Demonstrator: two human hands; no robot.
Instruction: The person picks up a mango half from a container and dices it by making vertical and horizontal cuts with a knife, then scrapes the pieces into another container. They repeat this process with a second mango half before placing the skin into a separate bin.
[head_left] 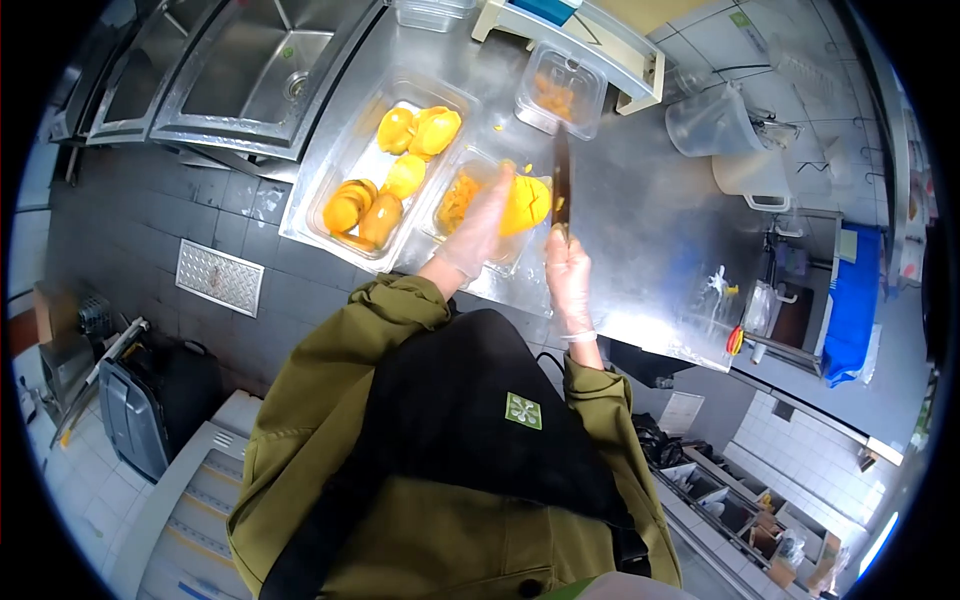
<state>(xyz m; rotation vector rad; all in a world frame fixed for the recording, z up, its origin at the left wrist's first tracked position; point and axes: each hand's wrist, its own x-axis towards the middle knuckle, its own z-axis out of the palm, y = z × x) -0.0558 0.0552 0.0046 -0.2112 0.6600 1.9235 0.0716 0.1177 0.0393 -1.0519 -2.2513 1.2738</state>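
Observation:
My left hand (482,225), in a clear glove, holds a peeled yellow mango piece (528,203) above a clear tub of cut mango (461,200). A dark-bladed knife (561,180) is gripped by my gloved right hand (567,275), its blade pointing away from me right beside the mango piece. Both hands work over the steel counter (640,230).
A clear tray with several peeled mango halves (385,170) lies left of the tub. A smaller tub of mango bits (560,95) stands further back. A steel sink (250,70) is at the far left. Plastic jugs (715,125) stand at the right.

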